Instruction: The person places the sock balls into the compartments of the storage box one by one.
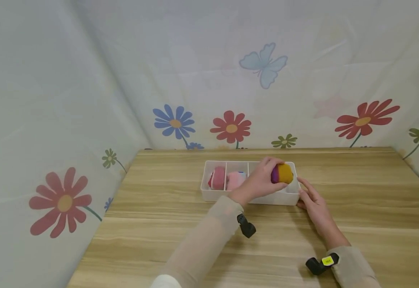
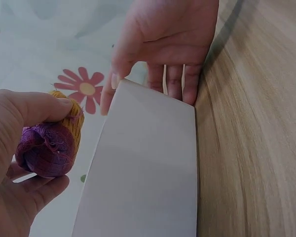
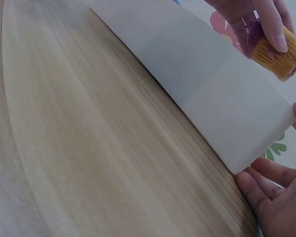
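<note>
My left hand [image 1: 259, 182] pinches a rolled-up pair of mustard and purple socks [image 1: 285, 174] between thumb and fingers. It holds the bundle over the right end of a white divided box [image 1: 214, 196]. In the left wrist view the purple part of the socks [image 2: 47, 150] faces the camera, and the mustard ribbing [image 3: 274, 54] shows in the right wrist view. At the box's right end, my right hand [image 1: 317, 210] grips the corner, with the thumb near the front edge and fingers along the end wall.
A dark pink fabric roll [image 1: 218, 178] lies in the leftmost compartment. Beside it, a pale pink roll [image 1: 235, 180] with a bit of blue sits in the second one. The box stands on a wood-grain table [image 1: 166, 224], with a flower-printed curtain [image 1: 202, 72] behind and at the sides.
</note>
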### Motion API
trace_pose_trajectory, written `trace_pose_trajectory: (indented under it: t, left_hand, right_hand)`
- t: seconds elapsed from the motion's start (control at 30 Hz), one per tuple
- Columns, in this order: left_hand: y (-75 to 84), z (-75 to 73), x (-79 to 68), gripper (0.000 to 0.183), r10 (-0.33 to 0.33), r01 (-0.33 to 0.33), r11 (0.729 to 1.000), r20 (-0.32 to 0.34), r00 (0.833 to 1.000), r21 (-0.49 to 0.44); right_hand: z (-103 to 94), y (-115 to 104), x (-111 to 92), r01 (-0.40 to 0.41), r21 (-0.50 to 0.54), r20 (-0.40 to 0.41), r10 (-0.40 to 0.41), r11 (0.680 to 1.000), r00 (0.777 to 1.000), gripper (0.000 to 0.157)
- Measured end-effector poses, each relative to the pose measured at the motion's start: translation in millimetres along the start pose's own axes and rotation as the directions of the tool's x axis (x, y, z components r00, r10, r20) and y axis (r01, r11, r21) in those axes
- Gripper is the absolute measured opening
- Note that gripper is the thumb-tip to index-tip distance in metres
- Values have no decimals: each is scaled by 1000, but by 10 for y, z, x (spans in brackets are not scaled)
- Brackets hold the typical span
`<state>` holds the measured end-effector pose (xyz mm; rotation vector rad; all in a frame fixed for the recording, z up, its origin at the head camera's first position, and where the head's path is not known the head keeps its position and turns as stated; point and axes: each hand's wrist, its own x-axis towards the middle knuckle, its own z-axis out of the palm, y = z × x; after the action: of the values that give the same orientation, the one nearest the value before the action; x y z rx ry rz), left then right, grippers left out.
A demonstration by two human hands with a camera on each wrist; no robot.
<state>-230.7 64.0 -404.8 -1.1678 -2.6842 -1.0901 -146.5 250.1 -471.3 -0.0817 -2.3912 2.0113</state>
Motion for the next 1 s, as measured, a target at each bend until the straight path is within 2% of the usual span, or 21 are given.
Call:
trace_pose_trajectory:
  t: [0.17,0.43,0.63,1.0]
  left_hand:
    - [10,44,34,60,12,-12,1000,14,1000,-2]
    - [16,92,71,60,37,-37,999,74,997,6]
    - [28,97,81,59,67,-70,997,78,995,28]
    - [-26,119,52,60,25,-28,999,96,995,26]
  right_hand:
    - [0,6,2,-3,-14,-1,3,1000,1000,53]
    - [24,18,1,3,0,2,-3,1000,1000,57]
    - [31,28,-3,26,6,-3,-26,1000,1000,58]
    - [-16,22,4,-11,-19,0,11,1000,1000,56]
